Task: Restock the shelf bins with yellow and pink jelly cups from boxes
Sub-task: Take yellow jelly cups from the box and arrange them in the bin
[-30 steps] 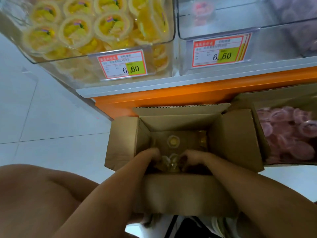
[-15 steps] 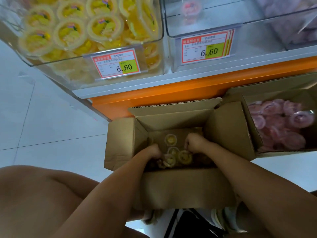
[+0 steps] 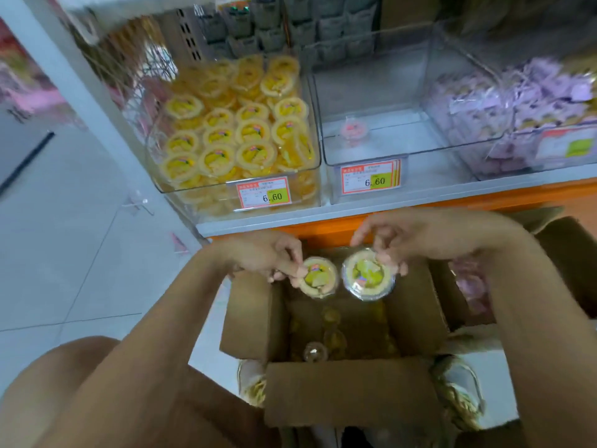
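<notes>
My left hand [image 3: 271, 257] pinches a yellow jelly cup [image 3: 318, 277] by its rim, and my right hand [image 3: 397, 240] holds a second yellow jelly cup [image 3: 368, 275] beside it. Both cups hang above the open cardboard box [image 3: 248, 318], which has a few more yellow cups [image 3: 332, 318] low inside. Above, a clear shelf bin [image 3: 181, 189] is packed with yellow cups. The clear bin to its right [image 3: 416, 153] holds a single pink cup [image 3: 353, 129]. A second box with pink cups [image 3: 468, 279] shows at the right, mostly hidden by my right arm.
An orange shelf edge [image 3: 323, 227] runs just behind my hands. A further bin [image 3: 517, 124] of purple-wrapped packets stands at the far right. Price tags reading 6.60 [image 3: 263, 196] hang on the bin fronts. White floor tiles [image 3: 64, 253] spread to the left; my knee is at the bottom left.
Both hands have risen out of the box, each now holding a yellow jelly cup, up near the shelf edge. The view has tilted up to show more of the bins.
</notes>
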`<move>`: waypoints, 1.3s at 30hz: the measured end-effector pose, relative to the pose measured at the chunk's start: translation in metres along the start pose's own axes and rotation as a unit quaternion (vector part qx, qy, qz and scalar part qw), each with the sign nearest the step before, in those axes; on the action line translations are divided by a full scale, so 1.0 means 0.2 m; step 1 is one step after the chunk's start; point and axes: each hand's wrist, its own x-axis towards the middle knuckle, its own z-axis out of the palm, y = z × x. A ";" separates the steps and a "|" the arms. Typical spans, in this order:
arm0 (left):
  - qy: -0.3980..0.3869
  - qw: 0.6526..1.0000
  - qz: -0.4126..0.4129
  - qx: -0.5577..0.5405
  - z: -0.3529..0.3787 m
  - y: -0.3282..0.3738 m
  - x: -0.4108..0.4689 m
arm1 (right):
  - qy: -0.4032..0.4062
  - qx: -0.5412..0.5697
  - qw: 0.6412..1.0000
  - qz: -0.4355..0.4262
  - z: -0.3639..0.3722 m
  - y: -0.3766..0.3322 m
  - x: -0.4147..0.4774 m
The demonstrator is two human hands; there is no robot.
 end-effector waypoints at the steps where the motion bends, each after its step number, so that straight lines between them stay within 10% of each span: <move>1: 0.010 1.000 0.027 0.002 -0.03 0.07 -0.09 | 0.024 0.034 0.999 -0.032 -0.01 -0.05 -0.04; 6: 0.171 0.980 0.105 0.000 -0.24 0.25 -0.35 | 0.091 0.193 0.967 -0.140 -0.01 -0.26 -0.05; 18: 0.510 0.833 0.108 -0.186 -0.65 0.28 -0.33 | 0.357 0.222 0.903 -0.085 -0.10 -0.62 0.36; 39: 0.633 0.770 -0.027 0.077 -0.91 0.22 -0.12 | 0.474 0.130 0.869 0.045 -0.17 -0.83 1.01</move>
